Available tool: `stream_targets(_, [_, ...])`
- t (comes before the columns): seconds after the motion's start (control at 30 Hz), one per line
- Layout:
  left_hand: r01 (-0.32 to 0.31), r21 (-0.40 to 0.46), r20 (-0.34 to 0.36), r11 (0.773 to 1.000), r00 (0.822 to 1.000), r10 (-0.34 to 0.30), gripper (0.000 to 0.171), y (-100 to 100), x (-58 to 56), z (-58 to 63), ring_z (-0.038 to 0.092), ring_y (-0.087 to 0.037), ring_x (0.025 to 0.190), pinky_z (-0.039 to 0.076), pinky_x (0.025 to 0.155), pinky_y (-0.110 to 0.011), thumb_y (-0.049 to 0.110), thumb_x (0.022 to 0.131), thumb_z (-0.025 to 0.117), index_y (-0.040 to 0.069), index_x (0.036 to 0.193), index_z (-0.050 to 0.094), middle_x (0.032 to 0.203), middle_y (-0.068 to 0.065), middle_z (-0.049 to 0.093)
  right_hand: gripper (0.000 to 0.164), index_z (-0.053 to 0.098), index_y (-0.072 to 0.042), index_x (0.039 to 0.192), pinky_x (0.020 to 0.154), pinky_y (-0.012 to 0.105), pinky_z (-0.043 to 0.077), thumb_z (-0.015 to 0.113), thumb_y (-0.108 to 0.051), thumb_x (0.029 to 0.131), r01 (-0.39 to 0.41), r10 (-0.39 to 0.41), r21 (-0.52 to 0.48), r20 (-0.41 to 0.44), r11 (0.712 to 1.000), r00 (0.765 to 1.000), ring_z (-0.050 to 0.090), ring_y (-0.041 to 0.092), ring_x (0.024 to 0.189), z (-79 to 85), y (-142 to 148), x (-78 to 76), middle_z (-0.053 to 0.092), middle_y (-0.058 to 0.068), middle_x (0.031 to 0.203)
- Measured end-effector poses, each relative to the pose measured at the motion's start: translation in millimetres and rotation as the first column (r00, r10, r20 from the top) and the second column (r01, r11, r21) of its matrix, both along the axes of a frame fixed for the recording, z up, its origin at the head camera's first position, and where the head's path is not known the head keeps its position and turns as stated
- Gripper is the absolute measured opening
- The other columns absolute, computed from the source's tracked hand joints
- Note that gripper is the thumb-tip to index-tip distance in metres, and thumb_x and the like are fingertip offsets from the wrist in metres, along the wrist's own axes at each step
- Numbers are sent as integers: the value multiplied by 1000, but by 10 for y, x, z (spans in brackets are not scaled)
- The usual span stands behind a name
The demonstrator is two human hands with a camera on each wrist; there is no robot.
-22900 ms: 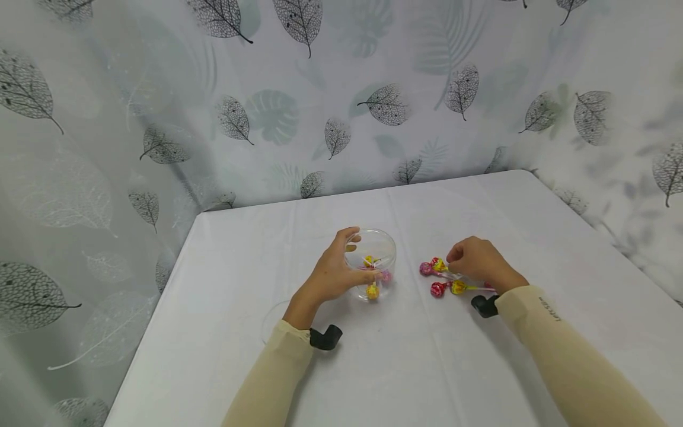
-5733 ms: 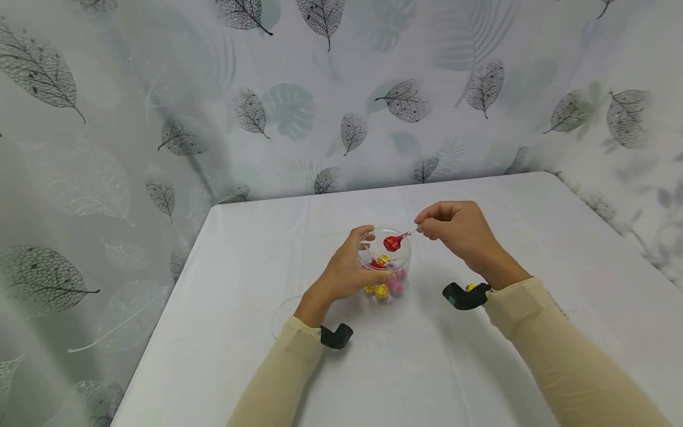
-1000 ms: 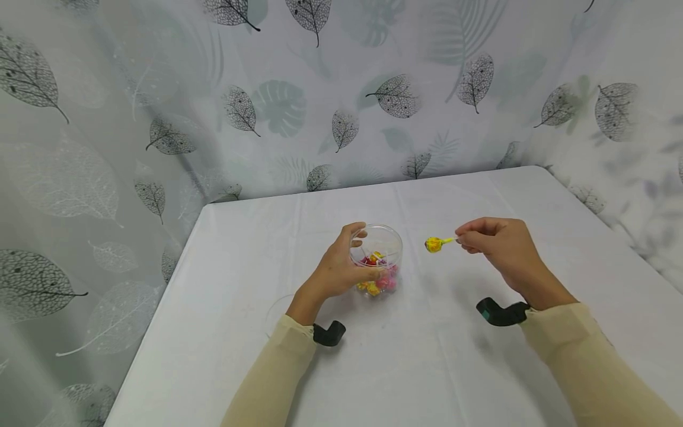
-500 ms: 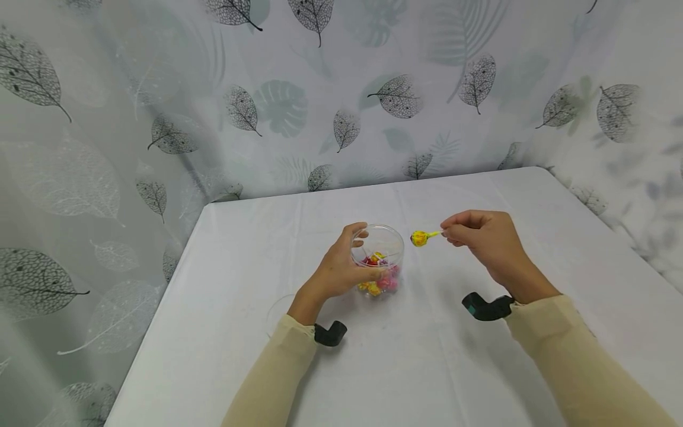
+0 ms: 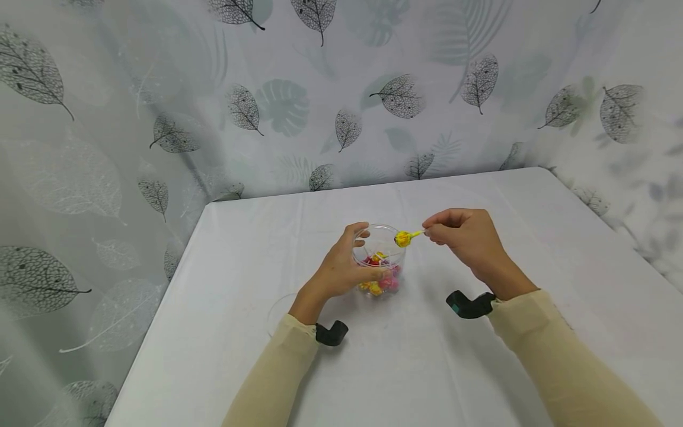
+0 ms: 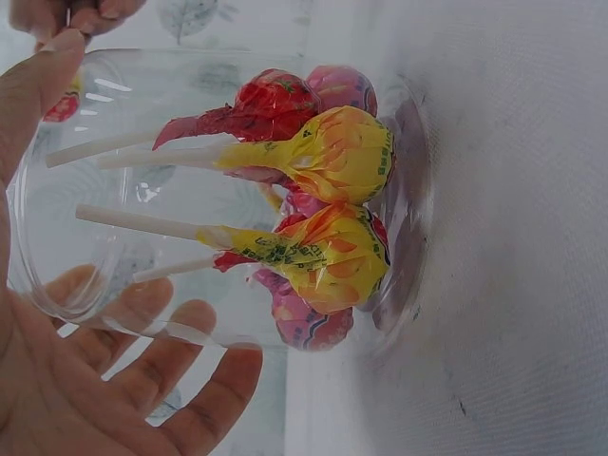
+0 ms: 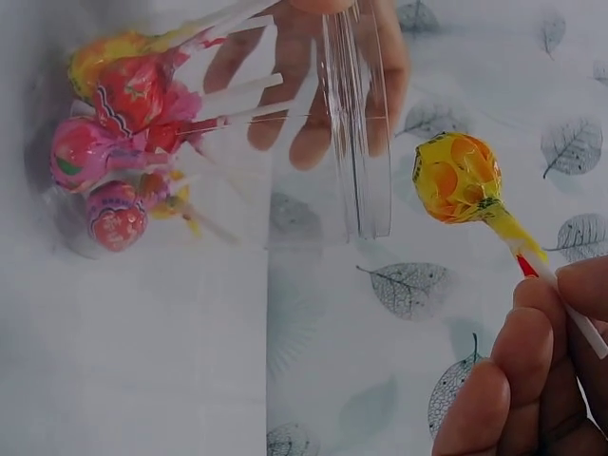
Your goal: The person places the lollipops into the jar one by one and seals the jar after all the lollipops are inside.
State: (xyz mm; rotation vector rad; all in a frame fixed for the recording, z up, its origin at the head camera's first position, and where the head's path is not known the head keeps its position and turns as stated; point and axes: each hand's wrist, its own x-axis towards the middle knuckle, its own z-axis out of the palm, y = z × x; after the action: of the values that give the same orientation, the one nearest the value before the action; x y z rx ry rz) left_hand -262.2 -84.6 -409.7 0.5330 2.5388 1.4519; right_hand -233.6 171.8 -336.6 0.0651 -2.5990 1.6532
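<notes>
My left hand [image 5: 341, 268] grips a clear plastic jar [image 5: 392, 256] that stands upright on the table, thumb in front and fingers round the far side. Inside it lie several wrapped lollipops in yellow, red and pink; in the left wrist view a yellow lollipop [image 6: 347, 157] lies against the near wall, its stick toward the mouth. Between thumb and fingers my right hand [image 5: 469, 240] pinches the white stick of a yellow lollipop [image 5: 403, 239]. Its wrapped head [image 7: 458, 178] is level with the jar's mouth, just outside the rim in the right wrist view.
A clear round lid [image 5: 274, 308] lies flat on the white-covered table [image 5: 384, 367], partly behind the left wrist. A leaf-patterned curtain [image 5: 341, 89] hangs along the back and both sides of the table.
My right hand has carried the yellow lollipop leftward and slightly up to the jar's rim. The left hand and jar stay in place. Earlier, loose lollipops lay on the table, and the jar held fewer.
</notes>
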Motion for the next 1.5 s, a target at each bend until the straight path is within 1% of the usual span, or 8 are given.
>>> stream_targets(0.17, [0,2,0,1000,1000,0,103,4,-4,-4,47,-25,144,44,112,-58,32,81,92,23,160,28,158,-1,46,22,76,0,108,86,36,53,63,-14,97,-6,5,32,4,999,1000,65,25,93,0,-69,-8,75,12,107])
stream_targets(0.27, [-2,2,1,1000,1000,2,103,2,-7,-5,47,-25,144,44,111,-58,34,80,92,23,160,28,158,-1,47,22,77,-1,108,85,36,52,64,-15,98,-13,13,38,-1,999,1000,64,26,94,-1,-106,-12,75,14,109])
stream_targets(0.5, [3,9,0,1000,1000,-3,104,-5,0,-1,46,-26,145,42,113,-59,37,79,93,24,160,28,160,-7,45,20,78,-2,108,81,34,52,66,-15,97,-29,29,33,-12,999,1000,64,25,91,8,-186,-14,75,11,105])
stream_targets(0.73, [-3,8,4,1000,1000,3,101,-3,3,1,46,-27,145,42,113,-60,35,81,91,25,159,29,159,-6,45,19,78,-2,107,80,33,52,67,-15,96,-47,48,25,-29,999,998,63,23,90,7,-217,-20,75,8,100])
stream_targets(0.97, [3,8,4,1000,1000,-3,103,-4,-1,3,44,-31,147,40,113,-62,37,80,92,24,160,28,160,-7,44,20,78,-3,108,80,33,52,66,-16,98,-66,67,32,-30,997,997,63,24,91,2,-237,-33,75,9,102])
stream_targets(1.1, [7,10,-1,1000,1000,-7,102,-4,-3,4,46,-29,145,41,113,-59,35,80,92,23,160,29,159,-5,46,23,75,-4,117,86,34,53,67,-17,100,-106,107,26,-30,994,994,65,25,99,-8,-240,-34,73,12,112])
stream_targets(1.3, [3,-5,-7,1000,1000,-3,102,-6,7,14,46,-26,143,43,113,-58,36,80,91,24,160,29,157,-1,47,40,62,-8,138,94,40,53,68,-23,102,-131,132,43,-36,990,991,63,28,114,-14,-226,-16,67,15,126])
stream_targets(1.5, [2,-10,-16,1000,1000,-2,102,-7,14,24,46,-25,143,43,113,-57,36,80,92,25,160,29,157,-1,48,42,60,-8,140,96,43,52,68,-23,101,-125,126,46,-15,991,992,63,29,117,-26,-217,-11,65,15,131])
